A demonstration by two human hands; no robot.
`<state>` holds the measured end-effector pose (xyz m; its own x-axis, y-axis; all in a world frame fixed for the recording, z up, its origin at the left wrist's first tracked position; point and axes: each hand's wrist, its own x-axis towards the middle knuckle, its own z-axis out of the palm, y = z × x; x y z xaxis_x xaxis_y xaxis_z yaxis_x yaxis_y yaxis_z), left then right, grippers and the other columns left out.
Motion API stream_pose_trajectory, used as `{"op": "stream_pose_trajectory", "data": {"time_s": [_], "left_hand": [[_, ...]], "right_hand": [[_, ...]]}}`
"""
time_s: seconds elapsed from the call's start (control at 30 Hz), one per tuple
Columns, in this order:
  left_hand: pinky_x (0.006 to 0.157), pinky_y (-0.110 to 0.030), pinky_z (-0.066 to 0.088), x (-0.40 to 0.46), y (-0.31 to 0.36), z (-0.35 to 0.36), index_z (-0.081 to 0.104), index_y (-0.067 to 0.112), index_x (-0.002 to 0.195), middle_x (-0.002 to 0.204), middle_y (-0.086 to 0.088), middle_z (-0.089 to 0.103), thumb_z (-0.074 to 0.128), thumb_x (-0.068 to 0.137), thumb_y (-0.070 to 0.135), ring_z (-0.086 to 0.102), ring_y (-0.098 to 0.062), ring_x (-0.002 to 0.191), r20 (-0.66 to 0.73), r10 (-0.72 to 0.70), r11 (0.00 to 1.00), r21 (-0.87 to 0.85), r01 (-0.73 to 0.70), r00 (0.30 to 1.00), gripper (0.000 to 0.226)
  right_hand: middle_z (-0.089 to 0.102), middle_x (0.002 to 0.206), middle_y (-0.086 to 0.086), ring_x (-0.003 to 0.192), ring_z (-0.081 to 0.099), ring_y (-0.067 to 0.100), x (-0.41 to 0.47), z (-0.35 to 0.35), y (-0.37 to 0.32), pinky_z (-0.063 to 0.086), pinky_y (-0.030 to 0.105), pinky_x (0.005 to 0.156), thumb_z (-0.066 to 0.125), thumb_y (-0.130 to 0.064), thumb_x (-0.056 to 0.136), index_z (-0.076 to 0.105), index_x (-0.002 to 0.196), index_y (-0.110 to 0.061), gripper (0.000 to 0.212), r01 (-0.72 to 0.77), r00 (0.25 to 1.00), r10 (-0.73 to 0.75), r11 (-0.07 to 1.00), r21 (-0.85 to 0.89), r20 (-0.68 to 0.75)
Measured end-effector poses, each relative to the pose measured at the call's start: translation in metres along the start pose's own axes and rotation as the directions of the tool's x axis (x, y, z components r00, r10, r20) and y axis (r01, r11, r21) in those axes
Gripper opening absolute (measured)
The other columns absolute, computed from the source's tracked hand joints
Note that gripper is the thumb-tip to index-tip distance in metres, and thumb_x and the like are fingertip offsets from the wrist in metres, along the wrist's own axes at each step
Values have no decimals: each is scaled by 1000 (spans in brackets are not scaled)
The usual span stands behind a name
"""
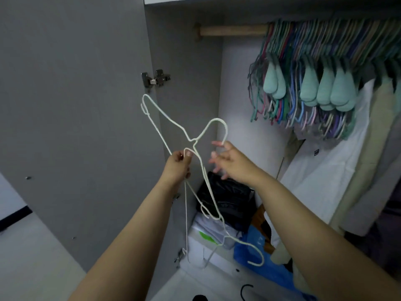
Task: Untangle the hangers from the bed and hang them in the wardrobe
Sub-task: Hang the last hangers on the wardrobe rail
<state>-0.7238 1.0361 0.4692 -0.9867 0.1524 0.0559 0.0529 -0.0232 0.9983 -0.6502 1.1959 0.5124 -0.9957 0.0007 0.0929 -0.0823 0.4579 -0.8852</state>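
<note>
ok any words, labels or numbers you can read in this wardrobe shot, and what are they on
None can be read.
White garment: a small dark mark, too small to read.
Blue bag: faint print, blurred.
White box: a green patch, no legible text.

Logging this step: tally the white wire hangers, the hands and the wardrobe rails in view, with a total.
White wire hangers: 2, upper hanger, lower hanger
Hands: 2, left hand, right hand
Wooden rail: 1
Total: 5
</note>
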Motion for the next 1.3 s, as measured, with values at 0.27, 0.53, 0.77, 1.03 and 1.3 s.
{"op": "stream_pose_trajectory", "data": {"time_s": [0.27, 0.53, 0.77, 1.03, 1.3], "left_hand": [[51, -21, 46, -19, -24, 17, 64, 10, 111, 89, -7, 65, 50, 99, 29, 59, -15, 61, -15, 37, 994, 108, -36, 999, 26], [106, -39, 40, -29, -45, 13, 44, 20, 142, 144, -13, 39, 53, 97, 23, 49, -28, 126, -23, 232, 842, 504, -189, 972, 46], [101, -29, 40, -73, -71, 32, 50, 24, 133, 141, 1, 24, 64, 72, 66, 49, -20, 119, 134, 41, 844, 526, -106, 990, 75], [60, -21, 33, -80, -76, 20, 57, 6, 55, 72, -9, 50, 68, 82, 13, 48, -14, 69, 73, 16, 854, 517, -51, 997, 30], [56, -23, 46, -73, -80, -33, 72, 12, 81, 86, -4, 61, 61, 92, 36, 54, -12, 76, -49, -256, 870, 424, 253, 965, 29]], "right_hand": [[58, 87, 4, 68, 62, 22, -24, 26, 10, 54, 49, 79, 46, -11, 99, 48, 134, -17, 35, -31, 987, 7, 989, 146, 158], [54, 75, 7, 61, 65, 25, -30, 25, 30, 57, 37, 60, 37, -19, 103, 57, 111, -6, 25, -114, 993, 114, 953, 281, 18], [64, 84, 11, 67, 68, 23, -15, 26, 45, 57, 29, 55, 38, -19, 103, 57, 97, -7, 23, -163, 947, 285, 821, 547, -146], [69, 95, 6, 91, 65, 25, -1, 27, 64, 51, 33, 77, 62, -39, 89, 62, 99, -9, 31, -50, 996, 72, 949, -311, 60], [54, 123, 6, 114, 50, 26, 6, 8, 67, 37, 34, 86, 59, -56, 85, 59, 119, -19, 50, 109, 926, 339, 184, -977, 167]]}}
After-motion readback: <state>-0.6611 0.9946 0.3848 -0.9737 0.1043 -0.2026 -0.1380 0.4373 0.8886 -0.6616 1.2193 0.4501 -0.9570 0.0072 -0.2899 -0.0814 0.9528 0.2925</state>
